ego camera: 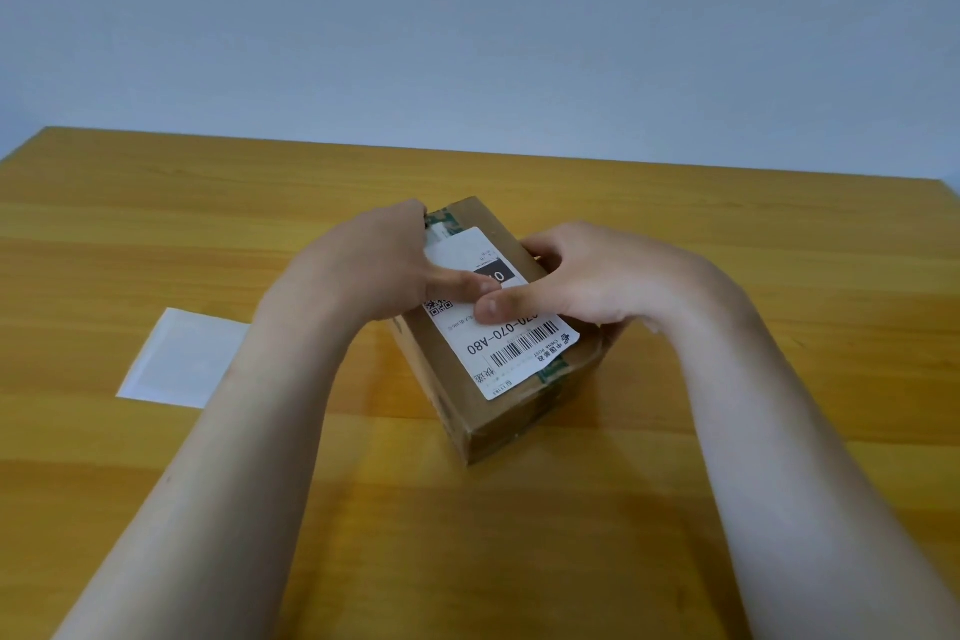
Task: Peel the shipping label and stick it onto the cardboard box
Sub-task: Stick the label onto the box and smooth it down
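Cardboard box (514,424) standing askew near the middle of the table (156,203), with the shipping label (498,353) lying along its top face. The left hand (363,265) wraps the box's far-left edge and the right hand (587,276) curls round its right side. Both thumbs press on the middle of the label, their tips almost meeting.

Judged risks:
- **Box:** it may slide or twist on the glossy table if the thumbs push sideways instead of down.
- **Label:** pressing from the middle alone could trap air or set a crease. Whether the label's ends are already stuck down cannot be told, and adhesive paper seldom lifts cleanly for a second try.
- **Near end of the label:** it overlaps the green tape (553,372) and may bond less firmly there.

Materials:
- **Table:** yellow-brown wood grain with a smooth, reflective finish.
- **Box:** matte brown corrugated board, oblong, with sharp edges.
- **Label:** thin white rectangle with rounded corners, printed with a barcode and a QR code.
- **Backing sheet (176,359):** pale, slick and flat, lying on the table well apart to the left.
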